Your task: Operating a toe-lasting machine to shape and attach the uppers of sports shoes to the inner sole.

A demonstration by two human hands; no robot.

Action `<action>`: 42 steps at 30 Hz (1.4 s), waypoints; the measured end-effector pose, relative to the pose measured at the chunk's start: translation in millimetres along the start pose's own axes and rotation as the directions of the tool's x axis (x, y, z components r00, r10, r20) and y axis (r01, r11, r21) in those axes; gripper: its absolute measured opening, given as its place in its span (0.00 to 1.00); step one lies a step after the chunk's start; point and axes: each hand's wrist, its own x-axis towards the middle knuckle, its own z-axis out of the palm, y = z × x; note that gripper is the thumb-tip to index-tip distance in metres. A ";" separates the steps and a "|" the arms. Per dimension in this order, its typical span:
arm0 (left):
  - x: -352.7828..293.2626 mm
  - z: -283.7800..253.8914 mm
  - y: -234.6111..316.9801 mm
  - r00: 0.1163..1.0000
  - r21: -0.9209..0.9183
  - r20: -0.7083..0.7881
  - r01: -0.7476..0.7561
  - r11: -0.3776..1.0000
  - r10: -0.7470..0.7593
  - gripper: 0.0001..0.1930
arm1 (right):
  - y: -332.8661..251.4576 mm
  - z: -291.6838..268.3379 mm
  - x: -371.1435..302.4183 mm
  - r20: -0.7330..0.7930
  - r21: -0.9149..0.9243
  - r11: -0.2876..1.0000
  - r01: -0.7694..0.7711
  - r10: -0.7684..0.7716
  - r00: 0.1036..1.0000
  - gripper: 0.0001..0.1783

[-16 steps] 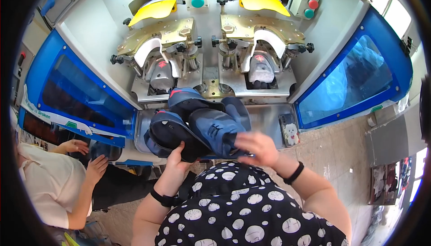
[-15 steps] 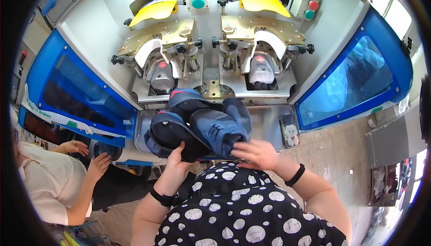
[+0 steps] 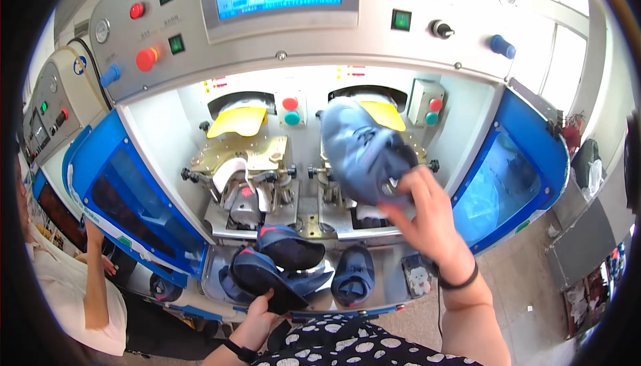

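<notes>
1. With right hand clamped at the opening of a blue-grey fabric shoe, raised before the right metal press.
2. With left hand clamped on the near edge of a black-and-blue shoe upper, left on the silver metal desk.
3. With another blue-grey shoe to its right.

A dark rectangular phone case with a white dog picture is laid at the silver metal tray's right edge. Beyond the left edge, a cream-shirted co-worker is seen; beyond the right, a grey boxy cabinet.
</notes>
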 end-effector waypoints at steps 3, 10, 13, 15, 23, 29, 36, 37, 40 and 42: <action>2.7 3.4 -0.1 1.000 0.061 0.016 -0.016 0.998 0.015 0.17 | 58.2 26.3 44.5 -0.066 -0.219 0.967 -0.130 0.118 0.991 0.20; -13.5 15.4 -1.6 0.995 0.173 0.089 -0.052 0.984 0.037 0.17 | 159.6 96.0 101.4 -0.226 -0.165 0.965 -0.205 0.165 0.960 0.26; -15.2 8.3 -6.6 0.993 0.046 0.043 -0.114 0.992 0.112 0.17 | 154.2 111.0 87.0 -0.517 -0.145 0.918 -0.368 0.247 0.820 0.26; -18.7 7.2 -5.9 0.994 0.067 0.049 -0.104 0.992 0.101 0.17 | 170.7 108.7 63.1 -0.532 -0.137 0.867 -0.480 0.344 0.774 0.21; -5.0 7.9 -1.2 0.988 0.160 -0.106 -0.094 0.983 0.111 0.18 | 229.0 99.0 34.7 -0.264 0.020 0.724 -0.690 0.669 0.695 0.15; -20.4 32.7 3.8 0.992 0.010 -0.126 -0.017 1.000 0.018 0.17 | 106.2 98.9 -43.3 -0.213 0.126 0.934 -0.333 0.354 0.911 0.07; -26.7 37.8 0.7 0.995 0.031 -0.098 0.022 0.999 -0.018 0.14 | -18.8 149.3 -277.8 0.756 -0.176 0.930 -0.323 0.338 0.561 0.21; -22.0 30.8 1.0 0.996 -0.024 -0.088 0.005 1.000 -0.007 0.15 | -20.9 148.5 -282.3 0.754 -0.177 0.932 -0.318 0.336 0.565 0.21; -18.3 23.9 0.6 0.998 -0.032 -0.067 0.004 0.999 -0.006 0.16 | -29.7 118.5 -244.1 0.435 0.002 0.922 -0.388 0.348 0.830 0.20; -24.3 26.4 0.7 0.998 0.019 -0.054 0.016 1.000 -0.015 0.16 | -51.4 66.5 -182.7 0.400 0.003 0.934 -0.357 0.326 0.856 0.20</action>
